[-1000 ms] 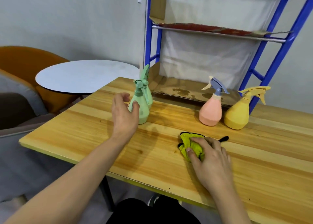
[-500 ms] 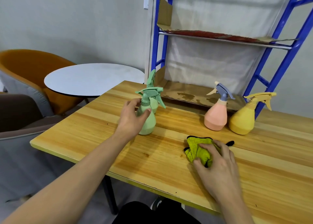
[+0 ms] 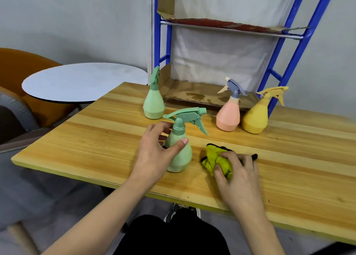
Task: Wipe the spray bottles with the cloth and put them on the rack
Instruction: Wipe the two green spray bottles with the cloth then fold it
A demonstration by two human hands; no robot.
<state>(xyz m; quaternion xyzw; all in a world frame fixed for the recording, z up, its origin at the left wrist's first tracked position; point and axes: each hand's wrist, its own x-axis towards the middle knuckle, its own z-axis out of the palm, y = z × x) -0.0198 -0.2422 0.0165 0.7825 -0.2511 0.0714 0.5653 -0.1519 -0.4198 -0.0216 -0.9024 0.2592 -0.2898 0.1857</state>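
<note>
My left hand (image 3: pixel 154 154) grips a green spray bottle (image 3: pixel 181 154) around its upper body, upright near the table's front edge. Just to its right, my right hand (image 3: pixel 238 175) clutches a crumpled yellow-green cloth (image 3: pixel 215 158) with a black trim on the wooden table (image 3: pixel 96 139). A second green bottle (image 3: pixel 154 102) stands further back. A pink bottle (image 3: pixel 228 114) with a grey-blue trigger and a yellow bottle (image 3: pixel 256 116) stand at the back right. Behind them rises the blue rack (image 3: pixel 285 58), its lower shelf (image 3: pixel 194 95) lined with stained cardboard.
A round white side table (image 3: pixel 81 81) and an orange chair (image 3: pixel 19 66) stand to the left. The rack's upper shelf (image 3: pixel 231 26) carries reddish worn cardboard. White sheeting hangs behind the rack. My dark-clothed lap and a shoe show below the table edge.
My left hand took hold of the front green bottle and brought it toward me, next to the cloth. My right hand bunched the cloth tighter.
</note>
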